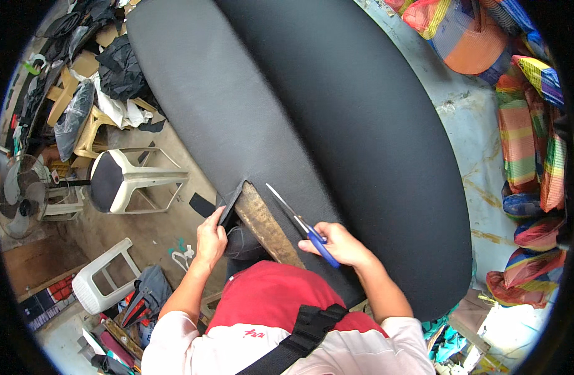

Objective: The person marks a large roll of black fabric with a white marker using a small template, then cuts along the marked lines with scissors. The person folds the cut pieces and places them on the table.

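So the right hand (pixel 342 245) is wrapped around the handles of a pair of blue-handled steel scissors (pixel 299 223), blades parted in a narrow V and pointing up-left over a big sheet of dark grey foam-like fabric (pixel 249 106) spread across the worn wooden table edge (pixel 265 226). The left hand (pixel 210 239) is pinching the cut flap of that same sheet, thumb and fingers clamped on the loose corner and lifting it just left of the bare wood. The blade tips sit just beside the slit. Off to the left, down on the floor, there's a white plastic stool with a dark seat (pixel 121 179), a standing fan (pixel 21 194) and some piled scraps.
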### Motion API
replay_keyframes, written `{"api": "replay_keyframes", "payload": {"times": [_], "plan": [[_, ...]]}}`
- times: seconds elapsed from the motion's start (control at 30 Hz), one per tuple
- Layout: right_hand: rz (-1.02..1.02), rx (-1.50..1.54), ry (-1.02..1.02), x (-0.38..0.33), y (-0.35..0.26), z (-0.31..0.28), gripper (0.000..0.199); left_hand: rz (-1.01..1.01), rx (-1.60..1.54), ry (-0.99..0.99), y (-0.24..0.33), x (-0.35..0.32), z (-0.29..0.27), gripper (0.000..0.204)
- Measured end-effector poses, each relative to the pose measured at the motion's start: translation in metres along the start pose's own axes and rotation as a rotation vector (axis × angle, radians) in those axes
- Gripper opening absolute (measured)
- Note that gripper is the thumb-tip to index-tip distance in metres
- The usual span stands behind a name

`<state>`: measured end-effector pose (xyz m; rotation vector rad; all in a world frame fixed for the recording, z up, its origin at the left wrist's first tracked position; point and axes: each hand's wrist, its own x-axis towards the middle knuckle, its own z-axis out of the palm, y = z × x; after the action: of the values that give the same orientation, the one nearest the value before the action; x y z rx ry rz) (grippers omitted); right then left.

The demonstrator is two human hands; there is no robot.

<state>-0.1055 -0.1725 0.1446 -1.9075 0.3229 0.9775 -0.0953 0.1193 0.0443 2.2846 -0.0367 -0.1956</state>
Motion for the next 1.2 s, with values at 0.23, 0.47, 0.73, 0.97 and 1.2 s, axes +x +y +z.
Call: {"api": "replay_keyframes", "payload": {"times": [0.23, 0.47, 0.73, 0.97, 1.2], "plan": [[-0.054, 0.226, -0.308, 0.048, 0.028, 0.035, 0.054, -0.071, -0.143, -0.082, 0.026, 0.003, -0.002, 0.048], [0.052, 0.308, -0.361, 0.105, 0.004, 0.026, 0.043, 0.061, 0.317, -0.423, 0.039, 0.015, -0.016, 0.062], [0.120, -0.210, -0.455, 0.120, -0.052, -0.047, 0.043, 0.157, 0.332, -0.492, 0.039, 0.015, -0.019, 0.063], [0.038, -0.812, -0.632, 0.159, -0.120, -0.071, 0.064, 0.173, 0.301, -0.532, 0.041, 0.015, -0.011, 0.063], [0.003, -0.862, -0.651, 0.156, -0.125, -0.052, 0.071, 0.102, 0.201, -0.563, 0.042, 0.016, -0.009, 0.074]]}}
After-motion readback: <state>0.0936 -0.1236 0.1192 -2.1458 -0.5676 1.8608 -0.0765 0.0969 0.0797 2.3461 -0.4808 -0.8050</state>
